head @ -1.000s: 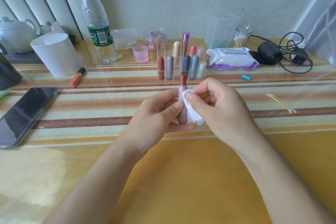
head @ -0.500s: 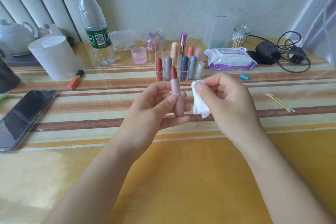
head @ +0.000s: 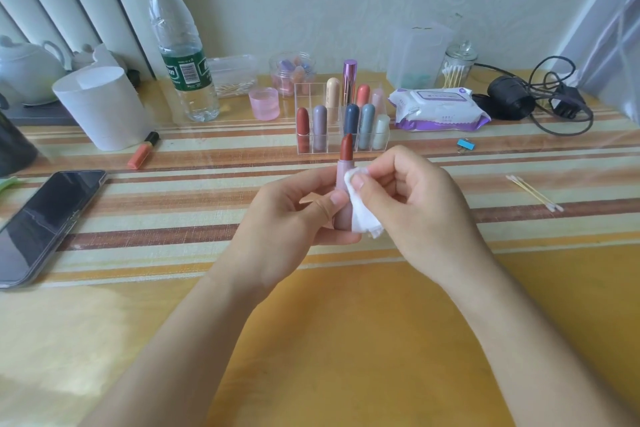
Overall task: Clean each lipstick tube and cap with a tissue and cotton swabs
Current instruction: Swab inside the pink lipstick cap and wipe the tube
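On the far left a teapot (head: 27, 69) stands at the back of the table (head: 346, 340), and a phone (head: 45, 222) lies face up nearer the front. Right of them are a white cup (head: 100, 107), an orange pen (head: 143, 151) lying just beside it, a bottle (head: 181, 55) and a small pink cup (head: 264, 103).

In the middle stands a clear rack (head: 304, 146) with capped lipsticks upright in its compartments. In front of the rack, held above the table, is the lipstick (head: 344, 180) being cleaned: upright, cap off, red tip showing above a pale pink tube. The left hand (head: 294, 215) grips its lower part, fingers curled round it and thumb on the front. The right hand (head: 415, 204) pinches a folded white tissue (head: 362, 215) between thumb and fingers and presses it against the tube's right side.

Further right, at the back, lie a pack of wipes (head: 438, 109), a glass jar (head: 459, 66) and a black cable (head: 540, 100). A blue clip (head: 465, 145) lies in front of the wipes. Two swabs (head: 533, 192) lie together on the table, well apart from the right hand.
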